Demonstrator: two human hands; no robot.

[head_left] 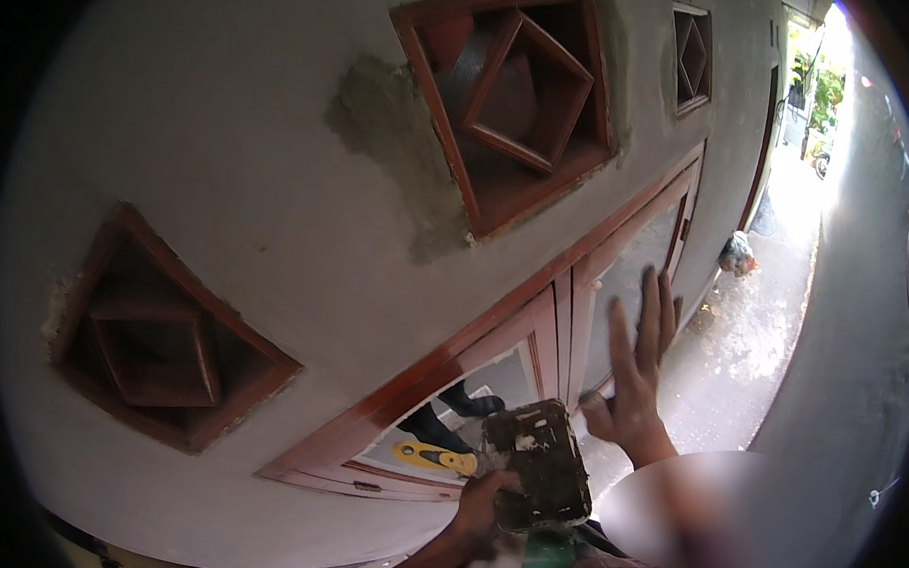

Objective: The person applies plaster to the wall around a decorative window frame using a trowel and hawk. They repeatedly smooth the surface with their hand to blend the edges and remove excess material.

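Note:
My left hand (485,505) grips the near left edge of a dark rectangular tray (542,486), thumb lying over it. Pale dried smears mark the tray's surface. To the right, my right hand (633,383) is raised with its fingers spread and nothing in it. It hangs before the right pane of a reddish-brown framed window (563,330); whether it touches is unclear. Just left of the tray shows a yellow flat thing with holes (436,457), its kind unclear. Dark shapes above it may be reflections in the glass. A pale blur covers part of my right forearm.
A grey wall (299,139) holds a large square vent (528,91), a tilted vent (176,334) and a small far vent (693,55). Damp-looking plaster (389,116) borders the large one. A bundle (738,254) lies along the sunlit alley floor (751,324), with another wall at right.

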